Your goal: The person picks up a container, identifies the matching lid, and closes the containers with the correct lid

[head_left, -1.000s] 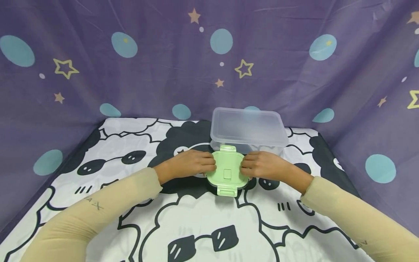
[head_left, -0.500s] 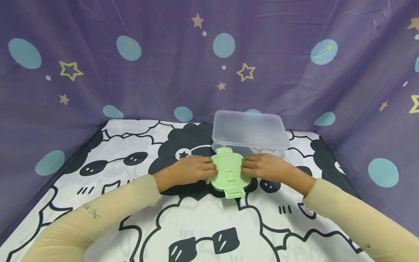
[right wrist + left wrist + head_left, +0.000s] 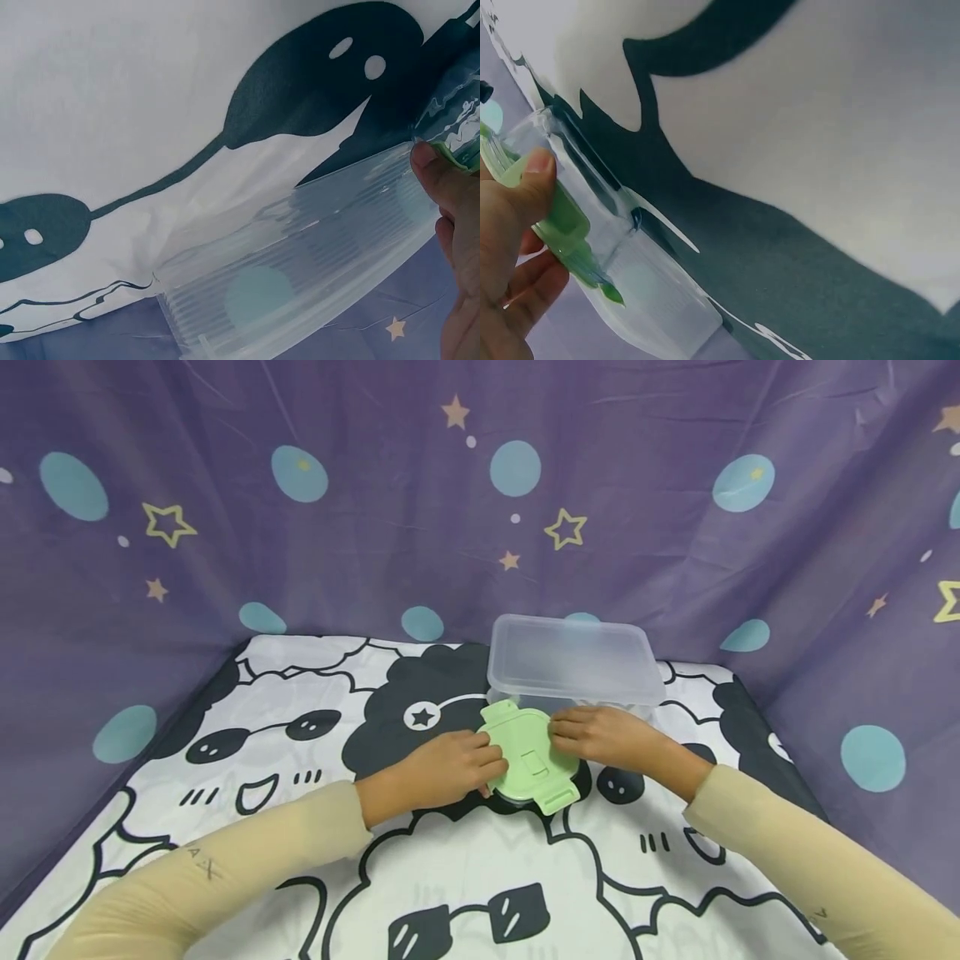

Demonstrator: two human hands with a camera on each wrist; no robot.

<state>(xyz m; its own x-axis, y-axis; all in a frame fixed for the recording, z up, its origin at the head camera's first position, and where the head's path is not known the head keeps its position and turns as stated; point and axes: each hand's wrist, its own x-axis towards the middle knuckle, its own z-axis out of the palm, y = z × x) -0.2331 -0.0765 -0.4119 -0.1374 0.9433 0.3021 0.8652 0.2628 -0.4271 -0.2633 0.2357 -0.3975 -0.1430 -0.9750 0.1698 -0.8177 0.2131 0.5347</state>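
A clear food container with a light green snap-lock lid (image 3: 528, 756) is held between both hands at the middle of the bed-like patterned cloth in the head view. My left hand (image 3: 442, 768) grips its left edge, and in the left wrist view the thumb (image 3: 538, 176) lies over the lid with fingers below. On the opposite edge my right hand (image 3: 603, 735) holds on, fingers curled. The right wrist view shows the right thumb (image 3: 426, 161) against the container's glassy side (image 3: 454, 105). Two lid flaps (image 3: 558, 797) stick out, one toward me, one away.
Just behind stands a larger translucent plastic box (image 3: 573, 660), with its lid-like top facing up. A black and white cartoon sheep cloth (image 3: 465, 877) covers the table. Purple curtain (image 3: 360, 543) with stars and dots hangs at the back and both sides.
The lidded container has turned counter-clockwise, its near flap swinging right and its far flap left. My left hand has shifted slightly toward me; the right hand stays nearly in place.
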